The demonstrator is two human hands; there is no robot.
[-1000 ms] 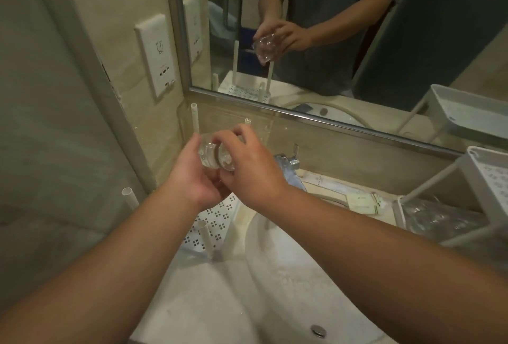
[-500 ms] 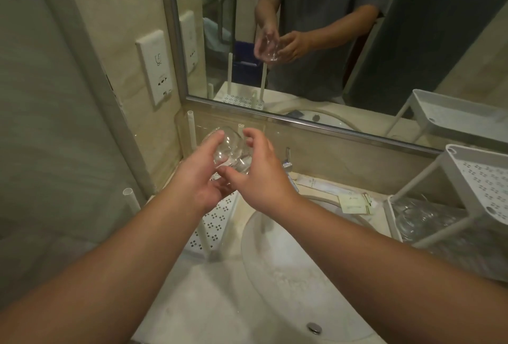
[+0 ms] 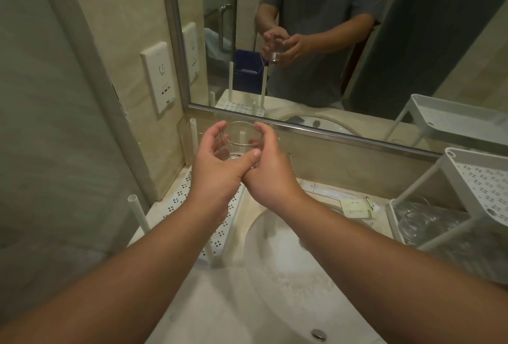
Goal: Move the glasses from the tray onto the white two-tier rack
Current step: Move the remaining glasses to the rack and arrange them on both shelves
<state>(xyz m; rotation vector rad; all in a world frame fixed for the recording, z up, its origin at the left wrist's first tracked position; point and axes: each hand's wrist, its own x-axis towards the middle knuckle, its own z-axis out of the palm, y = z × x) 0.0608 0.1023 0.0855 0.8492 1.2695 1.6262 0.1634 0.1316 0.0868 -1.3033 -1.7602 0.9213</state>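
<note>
A clear glass (image 3: pixel 242 136) stands upright, mouth up, in the air in front of the mirror. My left hand (image 3: pixel 217 163) curls round its left side and my right hand (image 3: pixel 268 171) curls round its right side and base. Below the hands lies a white perforated shelf (image 3: pixel 176 203) with upright white posts (image 3: pixel 136 213) at the counter's left end. At the right stands a white two-tier rack (image 3: pixel 485 188). Its lower tier (image 3: pixel 395 222) holds several clear glasses (image 3: pixel 428 224); the visible part of the upper tier is bare.
A white sink basin (image 3: pixel 288 275) with a drain (image 3: pixel 319 334) lies under my right arm. Small paper packets (image 3: pixel 357 207) lie behind it. A mirror (image 3: pixel 343 41) runs along the back, a wall socket (image 3: pixel 160 77) sits at the left, and a glass panel closes the left side.
The glass has turned from lying tilted between my hands to upright with its mouth up. Both hands have shifted their hold round it and stayed above the left shelf.
</note>
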